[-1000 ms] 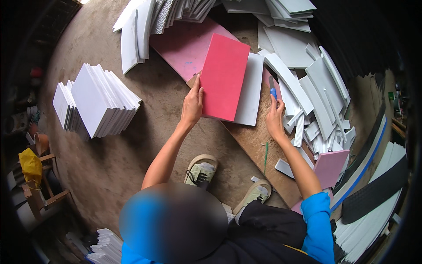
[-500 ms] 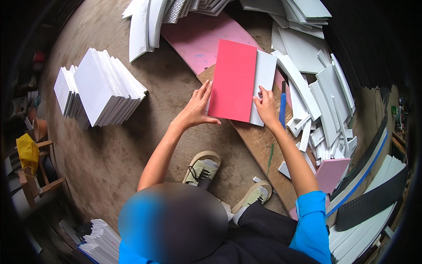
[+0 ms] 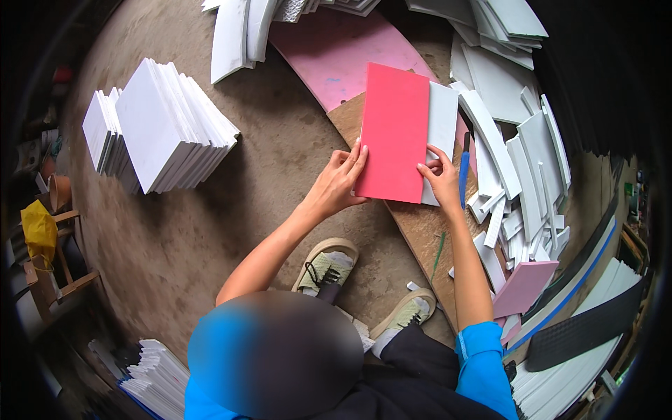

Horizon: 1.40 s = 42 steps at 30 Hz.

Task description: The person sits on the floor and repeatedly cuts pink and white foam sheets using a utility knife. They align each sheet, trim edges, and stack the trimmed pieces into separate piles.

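A flat red rectangular board [image 3: 394, 133] lies over a white board [image 3: 442, 119], whose right strip shows beside it. My left hand [image 3: 337, 183] is closed at the red board's lower left corner, fingers along its left edge and thumb by the bottom edge. With thumb and bent fingers, my right hand [image 3: 442, 180] pinches the red board's right edge near the bottom, over the white board. A cutter with a blue handle [image 3: 464, 175] lies just right of that hand. Under the boards is a brown wooden board [image 3: 413, 231].
A pink sheet [image 3: 329, 52] extends beyond the brown board. White offcuts [image 3: 525, 189] are heaped on the right, with a small pink piece [image 3: 525, 287] nearer. Stacked white panels [image 3: 164, 129] stand on the floor at left. My shoes [image 3: 327, 266] are close below the boards.
My left hand has closed in on the red board's corner, and my right thumb has come onto its right edge. The whole scene has shifted slightly in view.
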Tool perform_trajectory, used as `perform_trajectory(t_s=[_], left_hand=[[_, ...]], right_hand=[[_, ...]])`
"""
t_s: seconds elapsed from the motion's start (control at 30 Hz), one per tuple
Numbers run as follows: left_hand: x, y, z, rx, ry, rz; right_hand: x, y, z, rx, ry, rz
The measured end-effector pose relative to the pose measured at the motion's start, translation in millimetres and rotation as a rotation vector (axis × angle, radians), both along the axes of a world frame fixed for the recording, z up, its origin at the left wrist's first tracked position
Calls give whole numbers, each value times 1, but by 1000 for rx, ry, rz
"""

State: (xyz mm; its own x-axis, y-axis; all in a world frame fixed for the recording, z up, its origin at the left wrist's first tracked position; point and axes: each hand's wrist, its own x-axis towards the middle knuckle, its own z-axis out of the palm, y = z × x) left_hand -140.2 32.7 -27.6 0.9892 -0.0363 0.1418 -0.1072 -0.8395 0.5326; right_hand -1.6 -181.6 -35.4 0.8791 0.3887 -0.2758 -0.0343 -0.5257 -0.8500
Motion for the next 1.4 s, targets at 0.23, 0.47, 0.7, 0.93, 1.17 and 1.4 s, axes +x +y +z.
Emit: perform_trajectory(t_s=[0.23, 0.47, 0.7, 0.93, 1.17, 1.4], left_hand=[[-1, 1, -1, -53, 22, 20], [2, 0, 5, 8, -6, -13], [-3, -8, -5, -104, -28, 77], [-6, 0, -11, -156, -62, 47], [-11, -2, -22, -245, -170, 62], [-17, 1, -31, -415, -202, 88]], right_hand=[[2, 1, 5, 82, 24, 5], [7, -3, -3, 169, 122, -36], [5, 2, 1, 133, 125, -46], [7, 2, 6, 117, 160, -24], [9, 1, 1, 132, 179, -34], [8, 1, -1, 176, 182, -62]])
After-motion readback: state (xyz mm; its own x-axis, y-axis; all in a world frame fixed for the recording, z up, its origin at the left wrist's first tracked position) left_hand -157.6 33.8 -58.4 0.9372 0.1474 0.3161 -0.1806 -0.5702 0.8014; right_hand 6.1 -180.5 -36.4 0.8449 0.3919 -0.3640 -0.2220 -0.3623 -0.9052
